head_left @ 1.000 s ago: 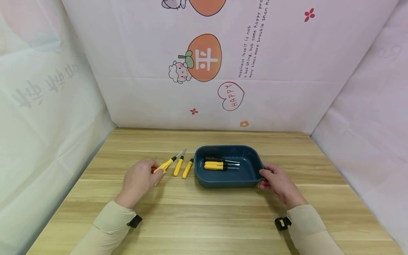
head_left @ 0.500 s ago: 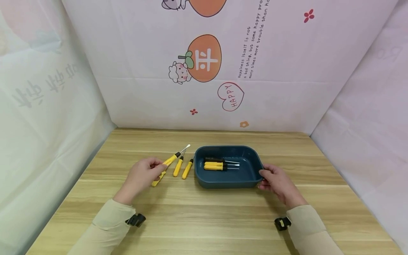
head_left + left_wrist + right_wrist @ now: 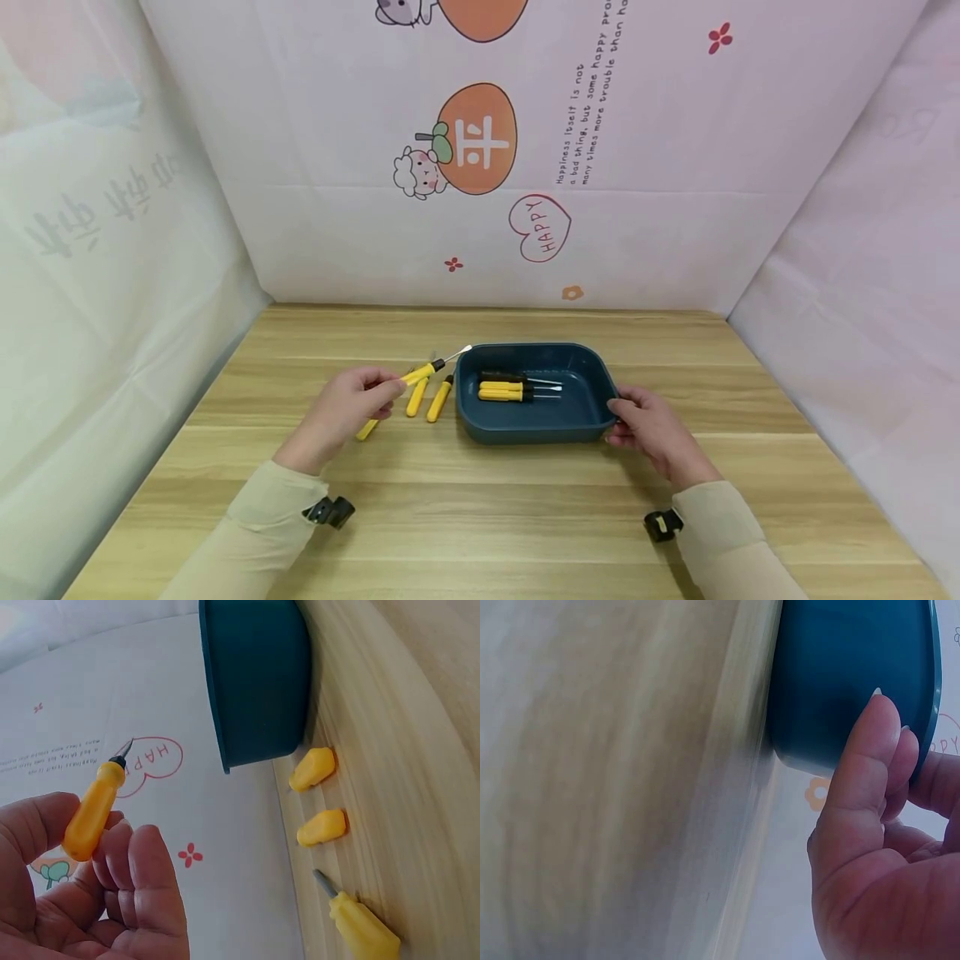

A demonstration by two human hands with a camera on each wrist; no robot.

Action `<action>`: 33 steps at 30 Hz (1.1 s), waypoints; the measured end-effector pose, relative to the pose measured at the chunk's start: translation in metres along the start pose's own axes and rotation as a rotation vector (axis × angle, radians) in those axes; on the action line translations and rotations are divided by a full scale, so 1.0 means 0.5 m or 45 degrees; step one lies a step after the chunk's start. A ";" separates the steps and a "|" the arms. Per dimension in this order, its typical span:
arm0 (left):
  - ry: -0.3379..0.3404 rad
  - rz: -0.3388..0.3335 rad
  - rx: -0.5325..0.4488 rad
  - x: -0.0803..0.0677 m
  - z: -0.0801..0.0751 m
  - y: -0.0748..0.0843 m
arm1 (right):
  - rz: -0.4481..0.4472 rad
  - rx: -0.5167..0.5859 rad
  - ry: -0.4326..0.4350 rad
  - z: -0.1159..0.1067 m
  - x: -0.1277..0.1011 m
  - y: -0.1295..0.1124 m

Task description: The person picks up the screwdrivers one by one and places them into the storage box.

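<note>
My left hand pinches the yellow handle of a screwdriver between thumb and fingers, up off the table. Its metal tip points right, to the near left rim of the dark blue box. On the right, my right hand grips the right end of that box, thumb at the rim and fingers against the outer wall. Inside the box lie several screwdrivers, yellow-handled ones and a black-handled one. Left of the box, two yellow screwdrivers lie on the table, and another screwdriver is partly hidden under my left hand.
The wooden table carries everything. A white printed sheet stands behind it as a wall, with plain white sheets at both sides. A black wrist strap sits on the left sleeve, another on the right.
My left hand has lifted the screwdriver off the table and carried it right, toward the box, leaving another one behind on the table. My right hand stays at the box's right end.
</note>
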State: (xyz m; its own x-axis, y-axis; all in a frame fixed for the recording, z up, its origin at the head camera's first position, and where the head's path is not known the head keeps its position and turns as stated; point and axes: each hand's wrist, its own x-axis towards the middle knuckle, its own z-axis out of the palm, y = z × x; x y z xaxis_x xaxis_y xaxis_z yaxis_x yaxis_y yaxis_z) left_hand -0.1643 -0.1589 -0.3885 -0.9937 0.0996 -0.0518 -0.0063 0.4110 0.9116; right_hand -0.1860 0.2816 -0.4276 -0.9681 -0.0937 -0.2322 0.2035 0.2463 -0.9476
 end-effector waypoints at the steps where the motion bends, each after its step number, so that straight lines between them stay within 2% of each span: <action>1: -0.007 0.012 -0.001 0.002 0.002 0.002 | 0.002 0.001 0.000 0.000 0.000 0.000; 6: -0.045 0.050 0.017 0.012 0.014 0.010 | 0.007 0.005 0.002 -0.001 0.001 0.002; 13: -0.072 0.067 0.126 0.028 0.034 0.024 | 0.006 0.006 0.007 0.001 0.000 0.001; 20: -0.108 0.096 0.122 0.041 0.055 0.037 | 0.004 0.012 0.009 0.001 0.000 0.001; 24: -0.122 0.099 0.128 0.045 0.063 0.042 | 0.002 0.013 0.014 0.000 0.002 0.002; 29: -0.112 0.091 0.218 0.048 0.071 0.051 | 0.005 0.019 0.020 0.000 0.005 0.005; 33: -0.126 0.080 0.232 0.051 0.078 0.057 | 0.008 0.022 0.025 -0.001 0.006 0.007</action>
State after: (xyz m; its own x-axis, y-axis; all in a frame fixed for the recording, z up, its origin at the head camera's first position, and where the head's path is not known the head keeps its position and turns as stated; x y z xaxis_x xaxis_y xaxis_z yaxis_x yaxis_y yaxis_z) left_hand -0.1854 -0.1096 -0.3796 -0.9756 0.2151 -0.0448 0.0848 0.5571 0.8261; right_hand -0.1883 0.2825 -0.4315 -0.9695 -0.0728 -0.2341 0.2121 0.2298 -0.9498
